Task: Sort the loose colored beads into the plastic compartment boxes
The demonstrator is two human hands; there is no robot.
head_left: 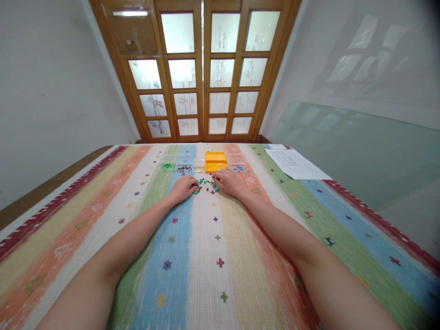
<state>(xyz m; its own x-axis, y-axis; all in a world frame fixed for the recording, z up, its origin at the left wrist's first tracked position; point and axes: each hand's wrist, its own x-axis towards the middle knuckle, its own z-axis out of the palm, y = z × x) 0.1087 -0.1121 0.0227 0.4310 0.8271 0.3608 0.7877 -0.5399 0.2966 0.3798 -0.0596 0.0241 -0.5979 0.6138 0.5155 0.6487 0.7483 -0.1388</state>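
Note:
A loose scatter of tiny coloured pieces (207, 189), green, blue, white and dark red, lies on the striped tablecloth between my hands. My left hand (184, 189) rests at the left edge of the scatter, fingers curled together; anything between the tips is too small to make out. At the right edge, my right hand (228, 181) reaches over the pieces with its fingers bent down and drawn together, their tips partly hidden. Just beyond it stands an orange box (216, 158) with its lid up and small pale pieces inside.
Clear boxes flank the orange one: green pieces (168, 167), dark brown pieces (184, 168) and yellowish pieces (199, 169) to the left, blue pieces (238, 169) to the right. Printed paper sheets (295, 164) lie at the right. Beyond the table are wooden glazed doors (203, 91).

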